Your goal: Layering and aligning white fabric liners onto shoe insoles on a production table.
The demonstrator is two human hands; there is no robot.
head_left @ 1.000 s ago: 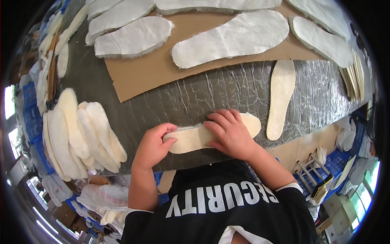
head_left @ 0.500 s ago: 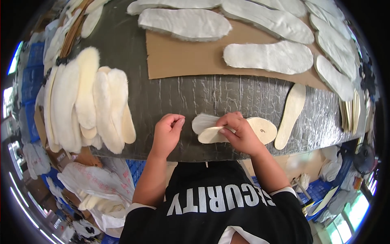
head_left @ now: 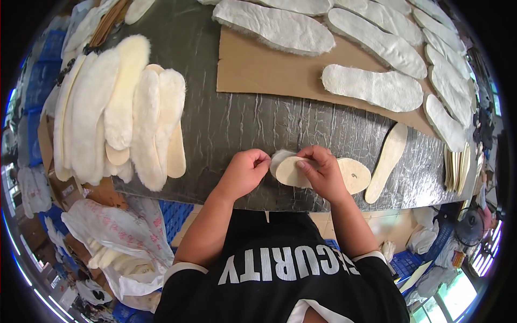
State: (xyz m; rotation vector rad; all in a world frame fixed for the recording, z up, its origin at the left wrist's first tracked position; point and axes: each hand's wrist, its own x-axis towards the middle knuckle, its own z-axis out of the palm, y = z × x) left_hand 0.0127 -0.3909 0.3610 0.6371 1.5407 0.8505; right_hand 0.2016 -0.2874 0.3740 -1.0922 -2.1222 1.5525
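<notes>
My right hand [head_left: 325,173] pinches a pale insole [head_left: 293,171] near the table's front edge, thumb on its smooth face. Behind it a fluffy white edge of fleece [head_left: 281,156] shows; whether the two are joined I cannot tell. Another cream insole board [head_left: 355,176] with a small dark mark lies partly under that hand. My left hand [head_left: 246,173] is closed, thumb and fingertips together right beside the insole's left end. Anything between those fingertips is too small to make out. To the right, a single cream insole board [head_left: 386,163] lies slanted on the table.
Fluffy cream insoles [head_left: 144,129] lie overlapping on the left. At the back, white insole pieces [head_left: 372,87] rest on brown cardboard [head_left: 269,72]. A stack of thin insole boards [head_left: 456,169] stands at the right edge. Below left hangs a plastic bag [head_left: 116,237] with pale pieces inside.
My left hand has moved right, up to the insole's left end, its fingertips still together. My right hand keeps hold of the insole, which is now turned slightly. The whole view has shifted a little.
</notes>
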